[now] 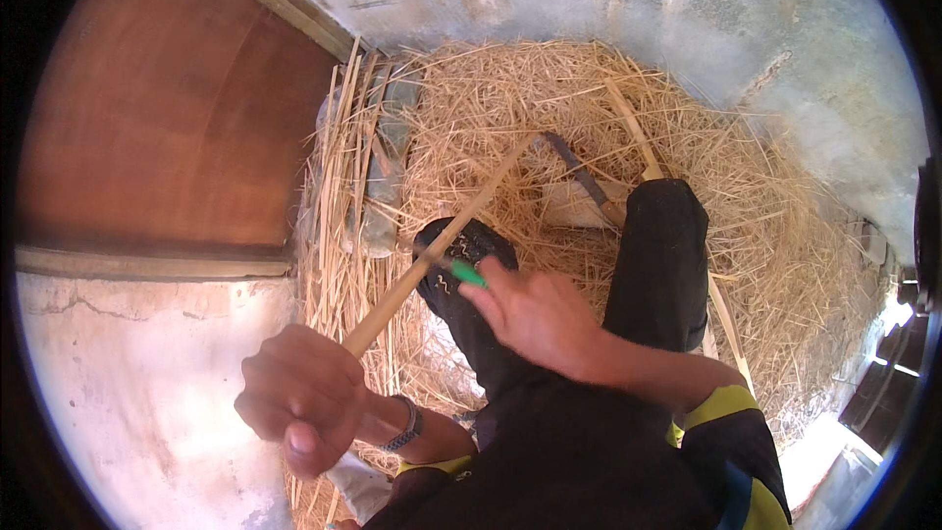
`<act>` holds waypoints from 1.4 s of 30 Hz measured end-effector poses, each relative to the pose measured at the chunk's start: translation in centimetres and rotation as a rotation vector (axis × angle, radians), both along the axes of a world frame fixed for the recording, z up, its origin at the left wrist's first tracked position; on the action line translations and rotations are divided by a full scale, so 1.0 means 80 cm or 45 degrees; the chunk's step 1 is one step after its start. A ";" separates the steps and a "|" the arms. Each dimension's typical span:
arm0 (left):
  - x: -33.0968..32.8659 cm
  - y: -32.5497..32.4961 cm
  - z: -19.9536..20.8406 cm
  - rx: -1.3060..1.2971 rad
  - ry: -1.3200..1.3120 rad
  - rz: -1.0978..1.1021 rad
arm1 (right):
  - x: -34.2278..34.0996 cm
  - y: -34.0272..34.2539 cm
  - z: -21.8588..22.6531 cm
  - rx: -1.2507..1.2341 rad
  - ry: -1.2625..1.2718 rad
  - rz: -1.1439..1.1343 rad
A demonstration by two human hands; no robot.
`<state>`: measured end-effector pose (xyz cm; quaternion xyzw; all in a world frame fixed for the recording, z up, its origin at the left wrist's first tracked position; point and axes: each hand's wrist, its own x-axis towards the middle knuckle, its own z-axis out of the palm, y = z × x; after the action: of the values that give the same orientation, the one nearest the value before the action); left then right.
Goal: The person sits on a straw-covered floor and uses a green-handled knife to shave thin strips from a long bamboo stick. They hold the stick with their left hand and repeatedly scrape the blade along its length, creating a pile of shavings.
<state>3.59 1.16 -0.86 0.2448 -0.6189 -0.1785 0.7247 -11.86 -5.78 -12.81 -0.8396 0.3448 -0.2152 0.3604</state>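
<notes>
My left hand [299, 397] is closed in a fist round the lower end of a long pale strip of bamboo or wood [471, 206]. The strip slants up and away over my left knee, its far end above the straw. My right hand [540, 322] grips a green-handled knife [467, 273]. Its short blade, partly blurred, meets the strip just above the knee. Beyond the strip's far end a long, dark, narrow blade-like piece [584, 177] lies slanting toward my right knee.
Straw-like shavings [775, 226] cover the ground between my legs and around them. Long split strips [339, 167] pile up at the left. Another pale strip [633, 128] passes by my right knee. A brown panel [167, 118] and a stained wall [687, 10] border the spot.
</notes>
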 end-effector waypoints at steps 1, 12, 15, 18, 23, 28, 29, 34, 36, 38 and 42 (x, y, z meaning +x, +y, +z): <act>-0.005 -0.001 -0.001 0.000 0.002 0.005 | 0.000 0.005 0.004 0.023 -0.012 0.010; 0.004 0.001 0.000 0.027 -0.031 -0.010 | 0.000 -0.015 -0.032 -0.062 0.199 -0.107; 0.002 0.006 0.003 0.027 -0.047 -0.005 | -0.005 -0.028 -0.050 -0.031 0.109 -0.112; -0.003 0.001 0.000 0.011 -0.055 -0.009 | -0.002 -0.009 -0.006 0.056 -0.034 0.014; -0.006 0.000 0.000 -0.015 0.008 0.048 | 0.009 -0.014 -0.017 0.067 0.001 -0.037; 0.011 0.008 -0.004 0.001 0.010 0.043 | 0.003 -0.008 -0.009 -0.002 -0.039 0.057; 0.009 0.006 -0.002 0.004 -0.003 0.038 | 0.003 -0.015 -0.026 0.030 -0.002 -0.013; -0.001 0.004 -0.005 0.004 -0.032 0.115 | -0.006 -0.019 -0.028 0.069 0.200 -0.053; -0.009 -0.004 -0.002 -0.019 0.006 0.055 | 0.001 -0.011 -0.019 0.129 0.015 -0.012; 0.000 -0.003 -0.002 0.002 0.008 0.046 | 0.006 -0.009 -0.038 0.139 -0.065 -0.060; -0.008 0.004 -0.005 -0.042 0.101 0.223 | 0.001 -0.027 -0.063 0.172 0.110 -0.135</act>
<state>2.99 1.48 -1.27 0.2786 -0.5687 -0.1137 0.7655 -11.79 -7.96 -17.84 -0.8025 0.4178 -0.1738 0.3889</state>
